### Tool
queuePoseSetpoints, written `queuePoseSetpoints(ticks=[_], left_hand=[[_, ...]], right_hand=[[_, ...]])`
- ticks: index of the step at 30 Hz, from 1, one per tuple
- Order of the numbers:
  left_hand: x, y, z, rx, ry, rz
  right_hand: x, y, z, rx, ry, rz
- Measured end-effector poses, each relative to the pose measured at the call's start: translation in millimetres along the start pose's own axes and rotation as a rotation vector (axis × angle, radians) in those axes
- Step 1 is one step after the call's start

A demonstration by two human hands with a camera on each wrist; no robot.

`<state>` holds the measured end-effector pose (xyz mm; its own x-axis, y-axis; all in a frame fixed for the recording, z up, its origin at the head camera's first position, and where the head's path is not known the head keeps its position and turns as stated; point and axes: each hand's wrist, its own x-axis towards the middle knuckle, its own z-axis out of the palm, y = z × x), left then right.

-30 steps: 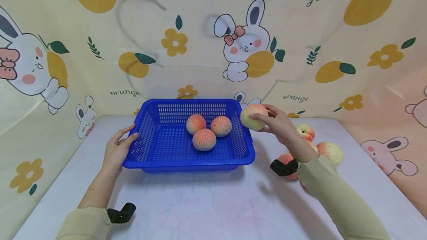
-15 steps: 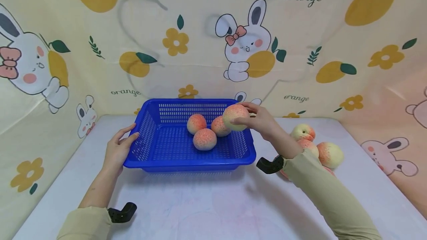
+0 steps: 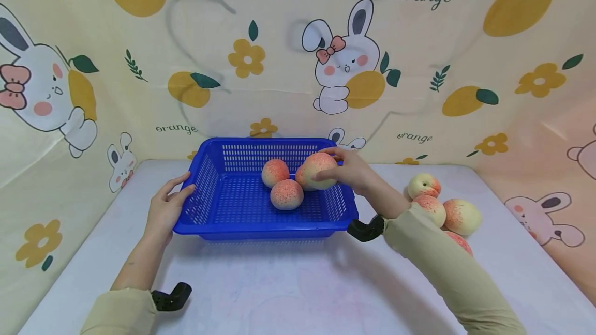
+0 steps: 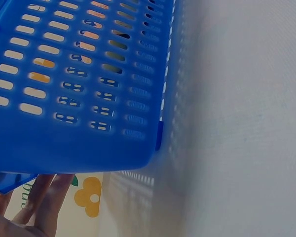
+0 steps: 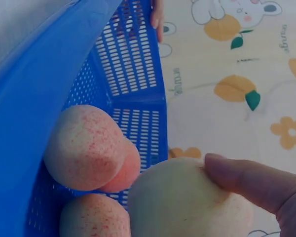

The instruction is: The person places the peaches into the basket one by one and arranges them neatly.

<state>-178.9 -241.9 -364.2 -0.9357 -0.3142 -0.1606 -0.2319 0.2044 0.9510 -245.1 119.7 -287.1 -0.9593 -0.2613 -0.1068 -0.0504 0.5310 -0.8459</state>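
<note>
A blue slotted basket [image 3: 219, 229] stands on the white table and holds three peaches [image 3: 286, 194]. My right hand [image 3: 350, 169] grips a fourth peach [image 3: 319, 170] over the basket's right side, just above a peach lying there. The right wrist view shows that held peach [image 5: 187, 202] under my fingers [image 5: 246, 180], with two basket peaches [image 5: 86, 148] beside it. My left hand [image 3: 165, 208] rests against the basket's left rim, fingers fairly straight. In the left wrist view the basket wall [image 4: 84, 143] fills the frame above my fingers [image 4: 39, 195].
Several more peaches [image 3: 461, 216] lie in a cluster on the table to the right of the basket, partly behind my right sleeve [image 3: 442, 268]. A cartoon rabbit and orange backdrop [image 3: 340, 61] walls in the table at the back and both sides.
My right hand has carried the peach leftward, from outside the basket's right rim to over its inside, and lowered it slightly. The left hand has stayed on the rim.
</note>
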Motion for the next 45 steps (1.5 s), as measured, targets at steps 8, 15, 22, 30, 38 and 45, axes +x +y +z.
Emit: queuePoseSetpoints(ticks=[8, 15, 22, 30, 38, 45], left_hand=[[-0.4, -0.8, 1.0, 0.013, 0.009, -0.004], [-0.8, -0.9, 0.7, 0.001, 0.006, 0.006], [-0.7, -1.3, 1.2, -0.002, 0.008, 0.008], [0.0, -1.0, 2.7, 0.008, 0.009, -0.008], [0.1, -0.2, 2.0, 0.011, 0.015, -0.004], [1.6, -1.4, 0.2, 0.001, 0.017, -0.002]], right_hand=[[5, -3, 10, -0.043, -0.072, 0.100], [8, 0, 13, -0.044, -0.076, 0.129], [8, 1, 15, -0.085, -0.087, 0.137], [13, 3, 14, -0.210, -0.109, 0.148], [14, -3, 16, -0.265, -0.157, 0.171], [14, -3, 13, -0.219, -0.236, 0.178]])
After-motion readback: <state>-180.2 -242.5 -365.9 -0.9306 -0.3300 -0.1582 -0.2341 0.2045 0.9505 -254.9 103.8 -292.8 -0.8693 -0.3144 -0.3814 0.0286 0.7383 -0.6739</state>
